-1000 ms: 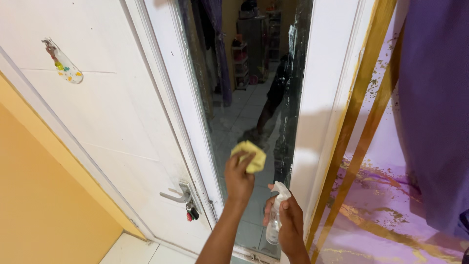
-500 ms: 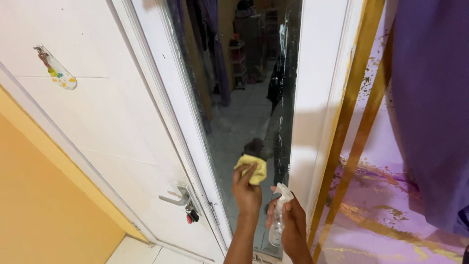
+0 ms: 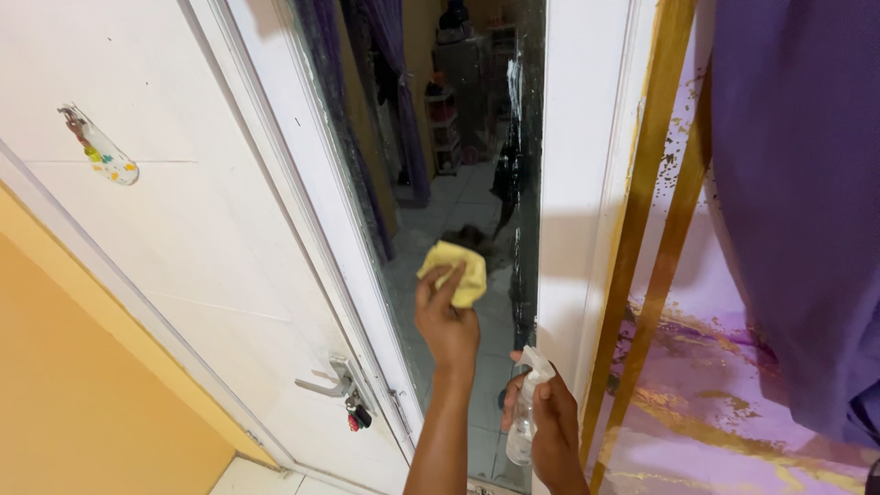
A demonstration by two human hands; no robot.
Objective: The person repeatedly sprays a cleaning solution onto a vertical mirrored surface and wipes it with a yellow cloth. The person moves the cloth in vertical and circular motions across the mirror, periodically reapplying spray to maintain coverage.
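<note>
Orange wall (image 3: 82, 403): fills the lower left corner, plain, bordered by a white door frame running diagonally.

White door (image 3: 174, 229): panelled, stands beside the orange wall. A small clear ornament with coloured dots (image 3: 103, 156) hangs high on its face. A metal lever handle (image 3: 328, 380) sits low near the door's edge, with a bunch of keys (image 3: 356, 417), red and dark, hanging just below it.

Mirror (image 3: 440, 119): tall, narrow, set in a white frame just right of the door. It reflects a tiled floor, a purple curtain and shelving. Pale streaks run down the glass near its right edge.

Left hand (image 3: 446, 325): raised before the lower half of the mirror, forearm coming up from the bottom edge. Grip closed around a yellow cloth (image 3: 456, 269), fingers over its lower part, the cloth pressed against the glass.

Right hand (image 3: 553, 429): lower, just right of the left forearm, at the mirror's right edge. Grip wrapped around a clear spray bottle (image 3: 522, 417), held upright, the white nozzle above the fingers and pointing left towards the glass.

White frame post (image 3: 577, 183): right side of the mirror, broad and plain.

Gold strips (image 3: 646, 238): two slanted bands beside the post, against a lilac wall with gold marbling (image 3: 715, 422).

Purple curtain (image 3: 797, 202): hangs at the far right, covering the upper corner.
</note>
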